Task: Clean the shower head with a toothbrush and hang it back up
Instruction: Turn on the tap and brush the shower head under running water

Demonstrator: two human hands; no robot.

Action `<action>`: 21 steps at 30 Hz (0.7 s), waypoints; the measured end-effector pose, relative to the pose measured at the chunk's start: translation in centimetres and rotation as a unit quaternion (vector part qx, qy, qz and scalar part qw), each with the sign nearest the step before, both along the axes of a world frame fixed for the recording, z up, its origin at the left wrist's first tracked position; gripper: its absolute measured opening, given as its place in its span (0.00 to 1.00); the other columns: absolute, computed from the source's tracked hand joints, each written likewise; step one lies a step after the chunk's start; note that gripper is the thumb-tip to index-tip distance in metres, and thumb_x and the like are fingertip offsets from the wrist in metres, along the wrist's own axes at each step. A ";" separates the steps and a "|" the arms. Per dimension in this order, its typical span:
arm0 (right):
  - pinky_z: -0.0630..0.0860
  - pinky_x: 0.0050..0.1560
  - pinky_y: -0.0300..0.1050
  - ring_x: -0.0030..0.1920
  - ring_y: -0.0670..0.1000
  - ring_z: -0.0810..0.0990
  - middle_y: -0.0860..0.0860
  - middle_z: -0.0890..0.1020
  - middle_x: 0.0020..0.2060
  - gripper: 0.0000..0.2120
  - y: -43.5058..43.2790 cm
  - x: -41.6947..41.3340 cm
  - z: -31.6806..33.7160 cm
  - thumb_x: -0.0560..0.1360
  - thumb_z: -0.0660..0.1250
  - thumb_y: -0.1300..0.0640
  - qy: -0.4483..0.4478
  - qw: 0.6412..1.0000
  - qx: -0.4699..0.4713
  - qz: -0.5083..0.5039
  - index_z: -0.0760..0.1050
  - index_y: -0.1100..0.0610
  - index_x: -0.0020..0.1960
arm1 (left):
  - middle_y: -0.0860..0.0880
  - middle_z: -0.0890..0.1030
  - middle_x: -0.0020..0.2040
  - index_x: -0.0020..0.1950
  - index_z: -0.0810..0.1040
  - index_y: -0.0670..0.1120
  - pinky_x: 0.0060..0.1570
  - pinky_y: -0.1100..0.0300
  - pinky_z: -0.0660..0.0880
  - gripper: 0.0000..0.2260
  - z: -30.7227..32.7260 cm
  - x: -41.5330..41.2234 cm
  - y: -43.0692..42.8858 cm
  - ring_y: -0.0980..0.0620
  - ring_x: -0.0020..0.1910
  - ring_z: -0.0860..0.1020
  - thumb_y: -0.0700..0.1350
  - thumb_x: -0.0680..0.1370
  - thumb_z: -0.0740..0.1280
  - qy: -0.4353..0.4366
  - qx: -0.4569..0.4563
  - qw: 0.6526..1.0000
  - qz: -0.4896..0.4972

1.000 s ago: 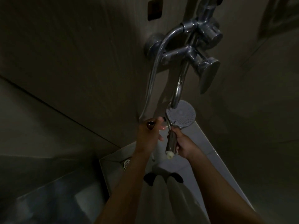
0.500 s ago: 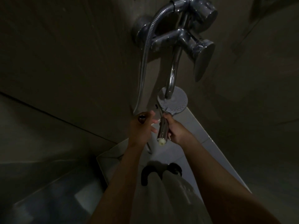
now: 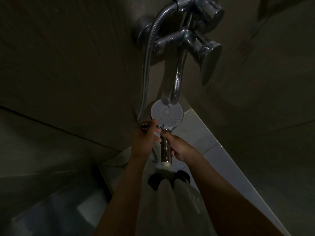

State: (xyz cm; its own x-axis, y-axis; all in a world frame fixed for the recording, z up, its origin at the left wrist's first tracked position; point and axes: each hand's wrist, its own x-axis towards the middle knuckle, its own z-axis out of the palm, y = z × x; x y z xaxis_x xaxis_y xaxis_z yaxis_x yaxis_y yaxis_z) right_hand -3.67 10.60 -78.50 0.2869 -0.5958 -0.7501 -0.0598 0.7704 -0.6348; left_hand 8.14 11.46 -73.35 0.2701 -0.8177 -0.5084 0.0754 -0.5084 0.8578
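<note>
Shower head (image 3: 167,113) below spout (image 3: 179,74); hose (image 3: 148,57) left.

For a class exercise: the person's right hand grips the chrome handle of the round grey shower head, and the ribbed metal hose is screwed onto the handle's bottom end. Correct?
No: the head view shows the ribbed metal hose detached, its end in the left hand; the handle's bottom end is bare. The right hand does grip the chrome handle of the round grey shower head.
</note>
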 end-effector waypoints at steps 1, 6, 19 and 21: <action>0.61 0.20 0.34 0.21 0.41 0.67 0.49 0.70 0.30 0.15 0.2 0.0 -0.1 0.80 0.55 0.46 -0.005 1.000 0.001 0.009 0.73 0.56 0.56 | 0.51 0.82 0.35 0.42 0.79 0.50 0.26 0.67 0.71 0.07 -0.1 0.1 0.0 0.58 0.24 0.77 0.49 0.78 0.65 -0.002 0.000 1.000 0.002; 0.66 0.23 0.31 0.21 0.39 0.71 0.47 0.72 0.30 0.13 0.9 -0.2 -0.2 0.80 0.55 0.47 -0.010 0.999 0.004 0.045 0.72 0.51 0.42 | 0.52 0.82 0.33 0.38 0.79 0.50 0.30 0.65 0.71 0.10 -0.4 0.3 0.4 0.57 0.25 0.78 0.49 0.78 0.65 -0.016 -0.004 1.000 -0.001; 0.72 0.25 0.36 0.33 0.49 0.77 0.49 0.78 0.33 0.17 -1.4 0.4 -2.1 0.81 0.52 0.45 -0.090 0.996 -0.015 -0.016 0.71 0.57 0.58 | 0.46 0.80 0.35 0.40 0.79 0.47 0.22 0.69 0.69 0.07 -1.1 0.2 2.0 0.59 0.22 0.75 0.47 0.77 0.66 0.023 0.011 1.000 0.014; 0.75 0.32 0.42 0.30 0.50 0.79 0.48 0.79 0.29 0.19 -1.7 0.8 -2.3 0.81 0.51 0.44 -0.095 0.995 -0.017 -0.009 0.73 0.57 0.53 | 0.47 0.79 0.32 0.38 0.78 0.47 0.22 0.68 0.69 0.09 -1.4 0.3 2.2 0.58 0.20 0.74 0.46 0.78 0.66 0.025 0.010 0.999 0.018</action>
State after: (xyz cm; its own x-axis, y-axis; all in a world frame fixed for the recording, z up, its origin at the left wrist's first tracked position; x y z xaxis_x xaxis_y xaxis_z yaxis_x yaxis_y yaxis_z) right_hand -2.91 8.95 -80.79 0.4096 -0.6270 -0.6626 0.0773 0.7476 -0.6597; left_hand 8.44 13.64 -74.76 0.2735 -0.7972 -0.5381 0.1371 -0.5215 0.8422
